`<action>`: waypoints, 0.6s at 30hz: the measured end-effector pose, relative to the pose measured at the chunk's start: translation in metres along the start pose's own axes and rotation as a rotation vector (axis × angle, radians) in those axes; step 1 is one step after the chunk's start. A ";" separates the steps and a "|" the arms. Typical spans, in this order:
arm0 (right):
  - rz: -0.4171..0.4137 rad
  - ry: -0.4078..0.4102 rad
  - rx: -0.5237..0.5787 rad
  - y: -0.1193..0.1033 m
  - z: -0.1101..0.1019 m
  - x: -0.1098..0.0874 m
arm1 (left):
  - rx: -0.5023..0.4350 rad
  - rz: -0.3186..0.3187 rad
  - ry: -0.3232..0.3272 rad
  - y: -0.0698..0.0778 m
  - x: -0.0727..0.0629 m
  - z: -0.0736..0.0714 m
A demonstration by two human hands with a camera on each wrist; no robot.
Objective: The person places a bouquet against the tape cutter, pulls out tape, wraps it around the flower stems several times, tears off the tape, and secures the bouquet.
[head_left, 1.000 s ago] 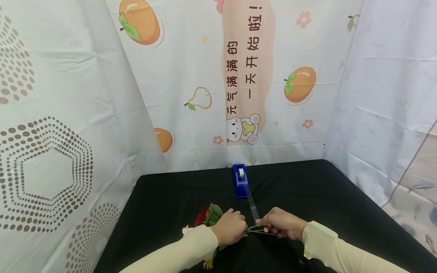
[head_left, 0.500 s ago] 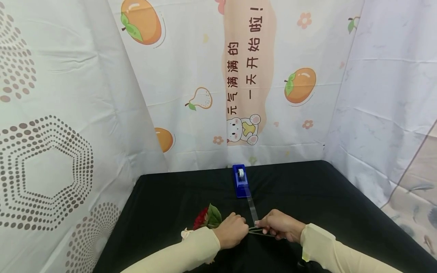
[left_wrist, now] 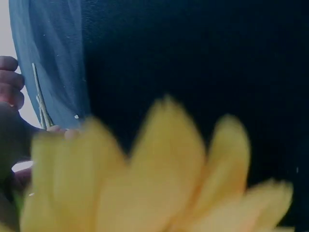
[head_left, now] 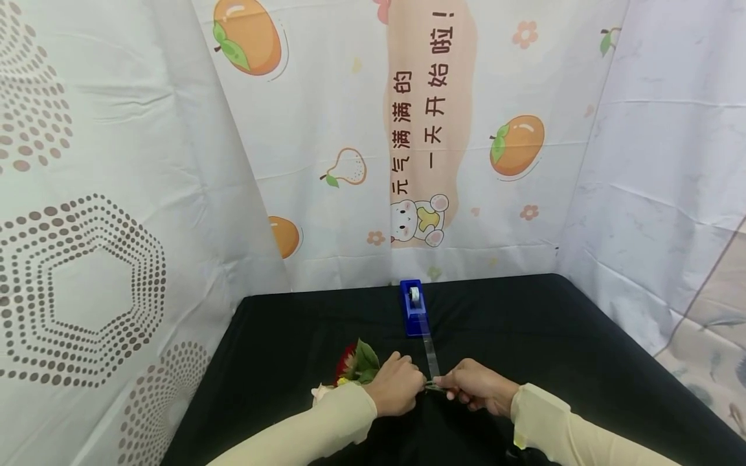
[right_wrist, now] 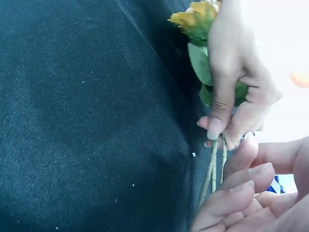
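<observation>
A small bunch of flowers is gripped at the stems (right_wrist: 212,166) by my left hand (head_left: 397,386), thumb and fingers closed round them in the right wrist view. Its red flower (head_left: 345,364) and green leaves (head_left: 366,357) stick out beyond that hand, and a yellow flower (right_wrist: 197,23) shows too. Close by, my right hand (head_left: 479,386) pinches the free end of a clear tape strip (head_left: 430,356) right at the stems. The strip runs back to a blue tape dispenser (head_left: 412,310). Blurred yellow petals (left_wrist: 166,164) fill the lower left wrist view.
A black cloth (head_left: 291,336) covers the table. White printed curtains (head_left: 344,213) hang behind it and along both sides. Part of a dark object (head_left: 527,456) lies beneath the right sleeve at the front edge.
The bunch has turned in my left hand: yellow now shows above the left sleeve rather than below it. My hands have come slightly closer together, and the tape still stretches from the dispenser.
</observation>
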State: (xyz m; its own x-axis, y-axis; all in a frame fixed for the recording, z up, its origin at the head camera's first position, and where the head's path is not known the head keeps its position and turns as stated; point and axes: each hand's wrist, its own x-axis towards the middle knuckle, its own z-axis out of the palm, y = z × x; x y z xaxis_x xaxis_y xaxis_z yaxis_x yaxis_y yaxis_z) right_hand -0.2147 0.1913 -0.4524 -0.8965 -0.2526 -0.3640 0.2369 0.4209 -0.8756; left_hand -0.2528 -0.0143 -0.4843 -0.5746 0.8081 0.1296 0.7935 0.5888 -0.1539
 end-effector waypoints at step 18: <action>-0.030 0.031 -0.097 0.004 0.007 0.008 | -0.060 -0.083 0.059 0.003 0.006 -0.004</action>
State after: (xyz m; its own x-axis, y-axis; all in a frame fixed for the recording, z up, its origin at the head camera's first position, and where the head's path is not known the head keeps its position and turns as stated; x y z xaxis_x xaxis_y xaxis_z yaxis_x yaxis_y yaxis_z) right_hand -0.2178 0.1846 -0.4612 -0.9139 -0.2400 -0.3273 0.1740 0.4967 -0.8503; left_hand -0.2530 -0.0080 -0.4803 -0.6273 0.7533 0.1975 0.7553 0.6503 -0.0814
